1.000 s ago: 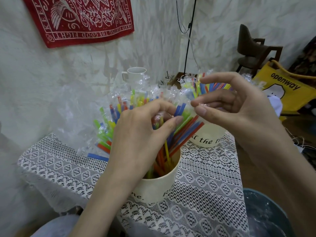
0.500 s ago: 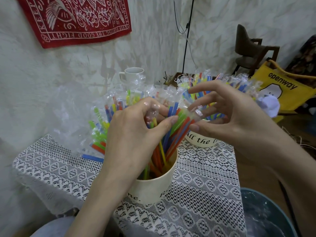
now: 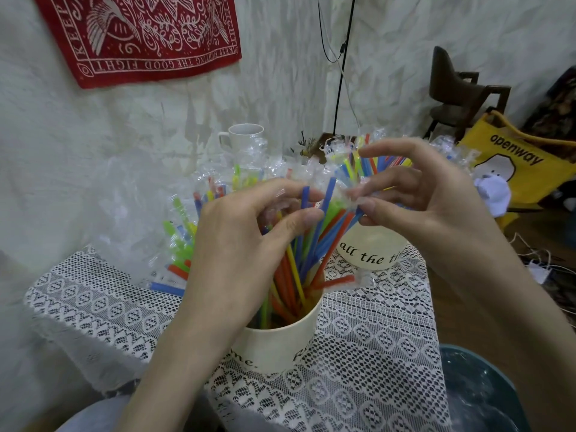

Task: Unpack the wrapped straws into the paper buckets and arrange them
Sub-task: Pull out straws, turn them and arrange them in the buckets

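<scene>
A cream paper bucket [image 3: 277,347] stands near me on the lace cloth, full of coloured straws [image 3: 311,244] in clear wrappers. My left hand [image 3: 246,241] is above it, thumb and fingers pinching the wrapped tops of some straws. My right hand [image 3: 414,198] pinches a wrapped straw tip at the bunch's right side. Behind, a second cream bucket [image 3: 371,254] lettered "all the ti" holds more wrapped straws [image 3: 367,154]. One orange wrapped straw [image 3: 339,280] sticks out sideways over the near bucket's rim.
A small table under a white lace cloth [image 3: 367,347] stands against a white draped wall. More wrapped straws [image 3: 174,244] lie at the left. A white mug [image 3: 244,137] is behind. A teal basin [image 3: 480,397] sits at lower right; a yellow bag [image 3: 514,163] and dark chair [image 3: 458,88] beyond.
My right hand has dropped from above the far bucket's straws toward the near bunch and pinches a wrapper tip. My left hand kept its hold on the straw tops.
</scene>
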